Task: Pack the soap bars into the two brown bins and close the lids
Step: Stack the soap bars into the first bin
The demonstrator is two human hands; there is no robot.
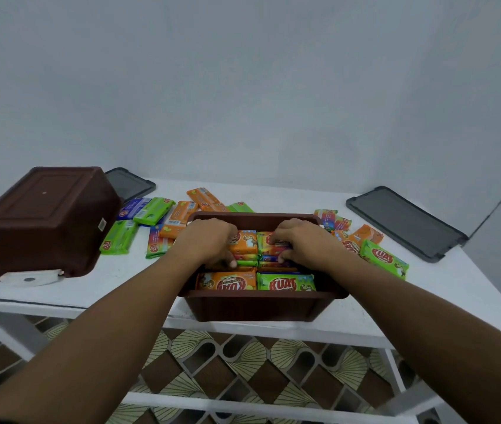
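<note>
Fingertips of both hands, left [212,241] and right [299,243], buried among soap bars in open bin [252,304]; grip can't be told. Rows under hands hidden. Far lid [130,183] partly behind upturned bin [44,215]. Small label print unreadable.

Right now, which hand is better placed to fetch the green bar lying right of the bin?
The right hand: the green bar lies right of the open bin; the left hand would have to cross over.
</note>
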